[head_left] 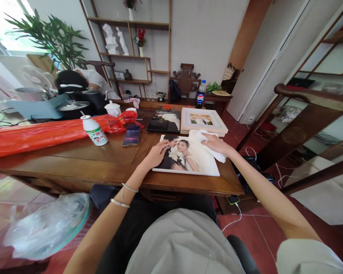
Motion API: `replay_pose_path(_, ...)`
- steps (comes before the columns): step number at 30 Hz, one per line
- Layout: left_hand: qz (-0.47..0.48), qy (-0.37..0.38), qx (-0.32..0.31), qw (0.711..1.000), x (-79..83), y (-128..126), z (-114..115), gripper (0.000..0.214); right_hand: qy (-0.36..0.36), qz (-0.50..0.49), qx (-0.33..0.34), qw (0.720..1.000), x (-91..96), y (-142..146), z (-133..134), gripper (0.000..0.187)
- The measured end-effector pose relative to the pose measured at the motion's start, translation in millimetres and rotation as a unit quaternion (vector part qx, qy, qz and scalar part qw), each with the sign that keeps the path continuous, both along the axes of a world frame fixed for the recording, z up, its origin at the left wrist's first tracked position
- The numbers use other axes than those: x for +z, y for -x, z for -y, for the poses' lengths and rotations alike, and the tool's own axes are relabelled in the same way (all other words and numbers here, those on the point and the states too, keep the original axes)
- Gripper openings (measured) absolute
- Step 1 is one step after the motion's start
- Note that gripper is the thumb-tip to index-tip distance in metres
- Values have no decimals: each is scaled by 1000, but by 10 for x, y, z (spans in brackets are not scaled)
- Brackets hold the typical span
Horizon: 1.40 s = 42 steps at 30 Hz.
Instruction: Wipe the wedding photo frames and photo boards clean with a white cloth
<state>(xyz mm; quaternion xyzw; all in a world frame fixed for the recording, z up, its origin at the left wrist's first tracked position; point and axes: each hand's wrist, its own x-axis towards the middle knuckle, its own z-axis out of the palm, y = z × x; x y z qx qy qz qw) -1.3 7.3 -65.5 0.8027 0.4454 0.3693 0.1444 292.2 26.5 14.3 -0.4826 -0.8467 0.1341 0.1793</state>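
Cloth [202, 136], white and bunched, lies under our right hand [215, 144] on the far right corner of the photo print [188, 163]. The print rests flat at the near right edge of the wooden table [103, 161]. Our right fingers are stretched out and close together, pressing the cloth down rather than gripping it. Our left hand [157, 153] sits open on the print's left edge, fingers slightly apart and flat on the surface.

We judge the wiping goes best with light, even pressure and the cloth spread wider under the palm, so no knuckle or ring drags on the picture. The left hand should bear down enough that the print does not slide toward the table's near edge. The framed picture [203, 120] just beyond leaves little room, so strokes toward us are safer.
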Motion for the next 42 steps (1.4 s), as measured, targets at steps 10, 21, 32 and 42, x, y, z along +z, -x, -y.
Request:
replay_pose_path(10,-15,-10,3,1000,-15,7,-12,38,-11,87,154,984,76,234,1242,38)
replay_pose_path(21,-19,-18,1,1000,3,8,16,38,-31,50,162,985,-3,96,621,15)
replay_pose_path(32,-22,-8,6,1000,1,11,8,38,-45,58,92,993,-200,-84,53,32)
replay_pose_path(42,-10,-8,2,1000,7,-6,11,39,2,135,201,970,128,58,1207,43)
